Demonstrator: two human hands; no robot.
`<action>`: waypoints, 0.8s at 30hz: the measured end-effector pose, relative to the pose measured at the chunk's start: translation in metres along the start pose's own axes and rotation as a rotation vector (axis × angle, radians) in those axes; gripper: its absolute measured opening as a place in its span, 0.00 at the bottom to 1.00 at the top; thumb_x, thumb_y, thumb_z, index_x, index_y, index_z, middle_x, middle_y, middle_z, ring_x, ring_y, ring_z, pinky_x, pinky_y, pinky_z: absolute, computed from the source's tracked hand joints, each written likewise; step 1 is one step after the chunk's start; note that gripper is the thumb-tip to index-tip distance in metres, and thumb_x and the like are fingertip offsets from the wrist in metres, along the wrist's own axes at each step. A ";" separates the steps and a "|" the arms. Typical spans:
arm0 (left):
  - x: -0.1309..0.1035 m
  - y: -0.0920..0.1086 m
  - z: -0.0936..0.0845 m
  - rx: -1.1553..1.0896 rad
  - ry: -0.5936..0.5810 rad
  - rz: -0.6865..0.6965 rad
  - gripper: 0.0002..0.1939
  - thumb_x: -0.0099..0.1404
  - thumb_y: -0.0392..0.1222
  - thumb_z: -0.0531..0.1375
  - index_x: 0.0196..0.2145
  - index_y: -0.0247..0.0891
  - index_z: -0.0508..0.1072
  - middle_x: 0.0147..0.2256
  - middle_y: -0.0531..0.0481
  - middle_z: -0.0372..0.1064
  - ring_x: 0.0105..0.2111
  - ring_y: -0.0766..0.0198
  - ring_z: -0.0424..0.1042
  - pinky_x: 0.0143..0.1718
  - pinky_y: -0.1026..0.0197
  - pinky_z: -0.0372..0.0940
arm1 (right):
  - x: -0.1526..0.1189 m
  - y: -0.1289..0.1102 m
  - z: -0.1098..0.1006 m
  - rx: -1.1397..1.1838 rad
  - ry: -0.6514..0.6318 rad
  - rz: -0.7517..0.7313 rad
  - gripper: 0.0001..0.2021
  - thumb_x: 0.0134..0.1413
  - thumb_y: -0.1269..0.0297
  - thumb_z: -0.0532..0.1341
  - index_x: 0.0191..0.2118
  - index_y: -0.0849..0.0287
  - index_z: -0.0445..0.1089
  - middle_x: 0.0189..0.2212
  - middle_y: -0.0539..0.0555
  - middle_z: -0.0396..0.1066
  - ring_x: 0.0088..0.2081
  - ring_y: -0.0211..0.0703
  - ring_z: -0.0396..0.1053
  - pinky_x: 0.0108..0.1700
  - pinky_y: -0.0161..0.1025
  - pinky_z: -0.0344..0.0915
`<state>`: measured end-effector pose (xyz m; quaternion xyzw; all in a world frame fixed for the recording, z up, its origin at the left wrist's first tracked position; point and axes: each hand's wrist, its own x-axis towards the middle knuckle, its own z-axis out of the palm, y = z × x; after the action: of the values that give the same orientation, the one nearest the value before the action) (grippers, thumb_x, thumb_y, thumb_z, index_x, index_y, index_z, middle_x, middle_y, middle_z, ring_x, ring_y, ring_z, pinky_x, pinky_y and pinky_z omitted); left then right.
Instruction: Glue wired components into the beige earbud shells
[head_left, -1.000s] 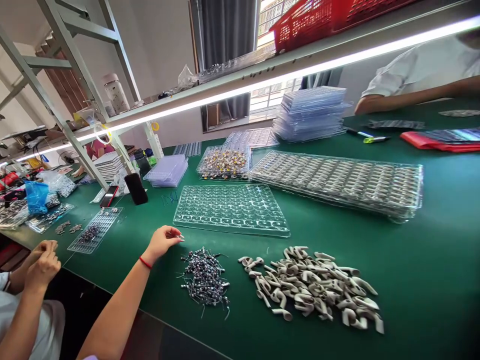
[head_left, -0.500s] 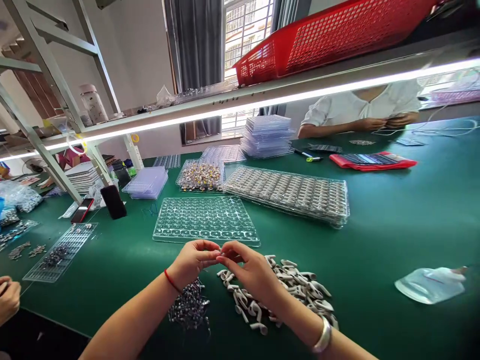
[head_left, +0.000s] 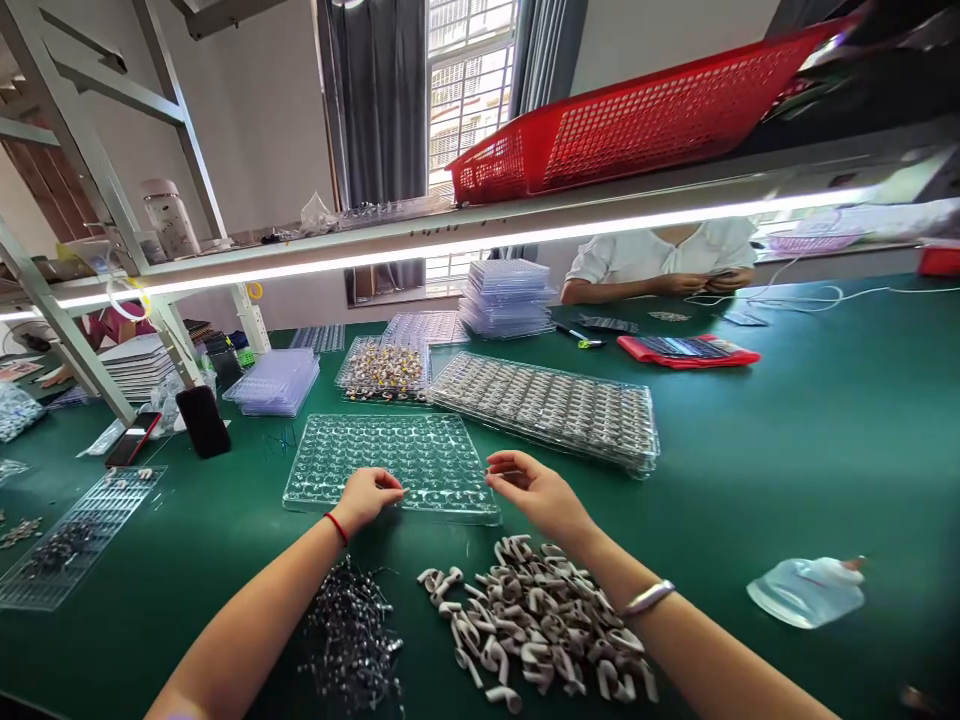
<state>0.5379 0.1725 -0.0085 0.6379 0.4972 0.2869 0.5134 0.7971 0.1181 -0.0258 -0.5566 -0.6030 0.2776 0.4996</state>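
Note:
My left hand (head_left: 370,498) is closed in a pinch over the front edge of a clear plastic tray (head_left: 330,490) with rows of moulded pockets. A tiny pale tip shows at its fingertips, too small to name. Off the tray's right front corner is my right hand (head_left: 541,495), thumb and fingers curled together round something hidden or too small to make out. Below that hand lies a heap of white curved plastic shells (head_left: 540,610), like earbud housings. Beside my left forearm is a pile of small dark wired parts (head_left: 356,630).
Behind the tray stand a filled clear tray stack (head_left: 547,405) and a tray of white and yellow parts (head_left: 386,368). A clear squeeze bottle (head_left: 810,592) lies at right. A lit shelf (head_left: 420,232) crosses above. A person in white (head_left: 660,265) sits opposite.
My hands have parted from their shared pinch and moved forward, the left over the tray's front edge, the right to its right corner. The view has shifted slightly.

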 end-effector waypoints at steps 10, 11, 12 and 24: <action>0.004 0.009 -0.009 0.081 -0.063 0.047 0.06 0.64 0.38 0.61 0.33 0.32 0.72 0.29 0.54 0.71 0.30 0.67 0.72 0.37 0.58 0.70 | 0.113 0.030 0.000 -0.391 -0.138 0.089 0.10 0.62 0.61 0.59 0.45 0.62 0.69 0.42 0.54 0.72 0.39 0.41 0.72 0.42 0.44 0.71; 0.011 0.014 -0.008 0.072 -0.060 0.049 0.06 0.64 0.38 0.61 0.34 0.32 0.73 0.29 0.53 0.71 0.30 0.67 0.72 0.37 0.58 0.70 | 0.125 0.030 0.004 -0.427 -0.153 0.087 0.11 0.63 0.61 0.59 0.46 0.61 0.69 0.44 0.55 0.71 0.41 0.42 0.71 0.43 0.45 0.71; 0.019 0.019 -0.006 0.062 -0.056 0.051 0.06 0.65 0.39 0.61 0.34 0.32 0.73 0.30 0.53 0.71 0.30 0.66 0.72 0.37 0.58 0.70 | 0.135 0.031 0.008 -0.461 -0.168 0.083 0.11 0.63 0.61 0.59 0.47 0.61 0.69 0.45 0.55 0.71 0.42 0.43 0.71 0.44 0.45 0.70; 0.070 0.031 0.006 -0.003 -0.057 0.014 0.07 0.65 0.39 0.60 0.33 0.32 0.72 0.30 0.53 0.72 0.30 0.67 0.73 0.37 0.58 0.71 | 0.172 0.049 0.019 -0.740 -0.338 0.027 0.12 0.63 0.62 0.59 0.49 0.60 0.69 0.49 0.57 0.69 0.46 0.45 0.70 0.47 0.47 0.69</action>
<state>0.5773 0.2360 0.0091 0.6485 0.4773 0.2730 0.5264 0.8197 0.2969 -0.0255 -0.6532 -0.7284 0.1360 0.1557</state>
